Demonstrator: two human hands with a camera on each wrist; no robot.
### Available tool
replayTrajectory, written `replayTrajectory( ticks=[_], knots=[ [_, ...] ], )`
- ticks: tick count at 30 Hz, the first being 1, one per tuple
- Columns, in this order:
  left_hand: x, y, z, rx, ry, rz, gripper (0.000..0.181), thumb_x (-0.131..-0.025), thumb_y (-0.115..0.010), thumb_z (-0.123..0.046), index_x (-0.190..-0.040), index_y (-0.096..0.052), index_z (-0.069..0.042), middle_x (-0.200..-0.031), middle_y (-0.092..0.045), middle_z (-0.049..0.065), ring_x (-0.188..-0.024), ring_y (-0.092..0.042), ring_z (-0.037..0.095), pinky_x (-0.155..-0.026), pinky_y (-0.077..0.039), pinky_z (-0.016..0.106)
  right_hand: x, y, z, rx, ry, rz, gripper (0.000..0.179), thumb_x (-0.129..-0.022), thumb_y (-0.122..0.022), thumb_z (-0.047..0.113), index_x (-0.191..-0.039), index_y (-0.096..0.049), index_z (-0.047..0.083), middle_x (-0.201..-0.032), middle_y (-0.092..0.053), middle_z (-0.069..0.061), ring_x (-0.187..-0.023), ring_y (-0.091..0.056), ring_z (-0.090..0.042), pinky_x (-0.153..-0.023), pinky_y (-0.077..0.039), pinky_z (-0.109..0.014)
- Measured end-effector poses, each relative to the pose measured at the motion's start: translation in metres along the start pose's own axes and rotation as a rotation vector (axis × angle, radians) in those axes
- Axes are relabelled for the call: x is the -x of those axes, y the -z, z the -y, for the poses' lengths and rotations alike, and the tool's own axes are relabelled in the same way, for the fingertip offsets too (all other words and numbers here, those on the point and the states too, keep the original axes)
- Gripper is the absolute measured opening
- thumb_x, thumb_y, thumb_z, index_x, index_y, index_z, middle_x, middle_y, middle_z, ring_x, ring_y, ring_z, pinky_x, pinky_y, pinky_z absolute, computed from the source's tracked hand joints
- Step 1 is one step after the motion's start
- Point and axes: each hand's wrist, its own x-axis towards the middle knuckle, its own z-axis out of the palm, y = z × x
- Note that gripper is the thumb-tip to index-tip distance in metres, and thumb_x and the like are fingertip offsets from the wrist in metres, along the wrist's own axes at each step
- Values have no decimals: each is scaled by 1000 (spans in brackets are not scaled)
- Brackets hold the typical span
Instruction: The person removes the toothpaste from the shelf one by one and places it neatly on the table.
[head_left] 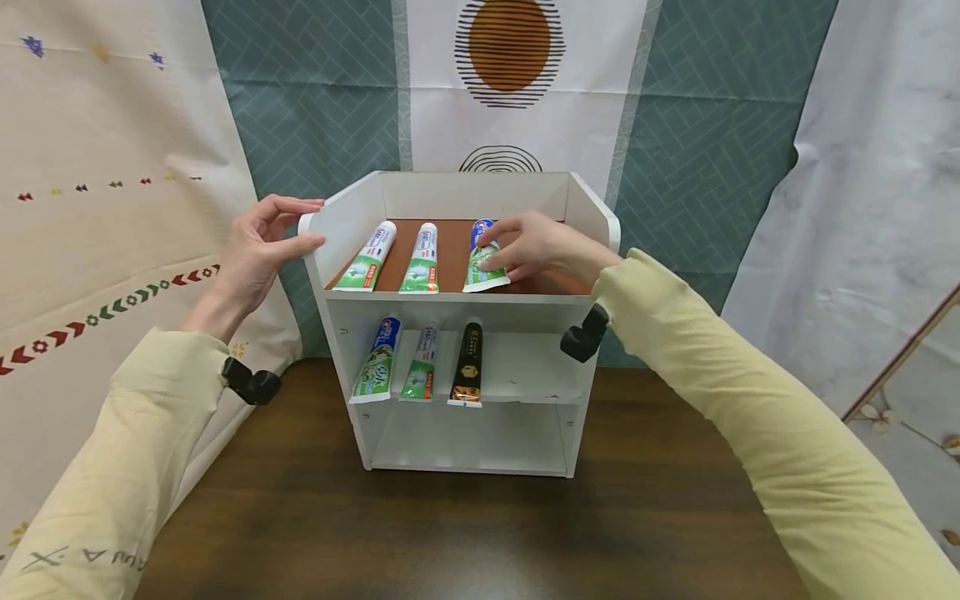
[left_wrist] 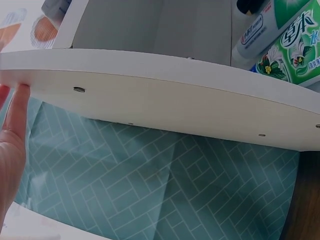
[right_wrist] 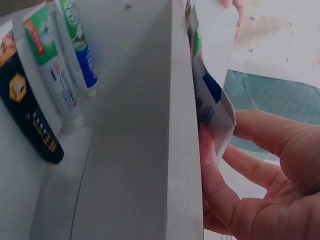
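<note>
In the head view my right hand [head_left: 536, 242] is over the top tier of a white shelf unit [head_left: 450, 300], holding a blue-and-green toothpaste tube [head_left: 480, 271] between thumb and fingers. The right wrist view shows the fingers on both sides of this tube's pale end [right_wrist: 217, 110]. Two white-and-green toothpaste tubes [head_left: 367, 258] lie side by side to its left on the brown surface. My left hand [head_left: 251, 250] is at the unit's upper left corner. Its extended fingers [left_wrist: 19, 107] touch the outer face of the side panel [left_wrist: 165, 100].
The middle tier bears a blue-and-green tube [head_left: 377, 362], a smaller green-and-white tube [head_left: 422, 362] and a black tube [head_left: 468, 362]. Below is the bottom tier [head_left: 465, 437]. The unit stands on a dark wooden table [head_left: 480, 525], with patterned cloth [head_left: 322, 100] hanging behind.
</note>
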Motion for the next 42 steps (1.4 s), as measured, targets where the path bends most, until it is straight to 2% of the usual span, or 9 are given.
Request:
replayTrajectory(
  ticks=[6,10,14,17,20,29,37,42],
  knots=[
    [0,-1,1,-30,0,-7,31,-75,-66,11,-104,-61,2,-119,-51,14,-114,-42,25,-81,-44,24,0,-1,0,-138,-37,33,41,-83,-65,7,-122,-54,8,-117,-47,-13,-65,-50,-15,-53,-45,-18],
    [1,0,1,-46,-1,-5,31,-75,-67,10,-104,-61,2,-120,-52,14,-113,-43,26,-80,-44,24,0,0,-3,-222,-30,59,40,-85,-62,6,-124,-52,6,-118,-46,-13,-62,-49,-14,-52,-44,-18],
    [1,-1,0,-46,1,-3,31,-75,-67,9,-104,-60,2,-120,-51,14,-113,-43,26,-80,-43,24,0,1,-9,-358,-7,72,42,-86,-60,3,-127,-48,2,-120,-43,-15,-75,-55,-19,-65,-50,-24],
    [2,-2,1,-40,1,-6,31,-75,-67,9,-104,-60,2,-120,-51,14,-113,-43,26,-81,-43,25,4,1,-12,-475,-5,62,44,-86,-59,0,-128,-47,1,-122,-44,-16,-84,-58,-22,-73,-49,-30],
    [3,-2,1,-42,4,-11,30,-75,-67,9,-104,-60,2,-120,-51,14,-113,-43,25,-81,-43,25,10,1,-12,-535,11,59,46,-86,-60,0,-130,-46,2,-123,-45,-15,-90,-58,-24,-77,-48,-33],
    [3,-1,1,-41,2,-11,30,-76,-67,9,-104,-60,2,-121,-50,14,-114,-42,25,-80,-44,24,30,15,0,-598,68,62,47,-86,-58,-1,-131,-46,3,-126,-43,-14,-95,-55,-25,-91,-37,-42],
    [3,-2,1,-40,8,-12,30,-76,-67,8,-105,-60,1,-121,-50,14,-116,-41,25,-81,-43,25,44,33,5,-698,77,68,47,-87,-54,-6,-132,-43,1,-129,-38,-15,-95,-55,-26,-85,-42,-38],
    [3,-2,0,-44,6,-13,30,-76,-67,8,-105,-60,1,-121,-50,14,-116,-41,25,-80,-44,25,52,45,5,-698,94,70,50,-86,-55,-5,-134,-40,1,-133,-34,-13,-98,-52,-25,-86,-41,-36]
  ],
)
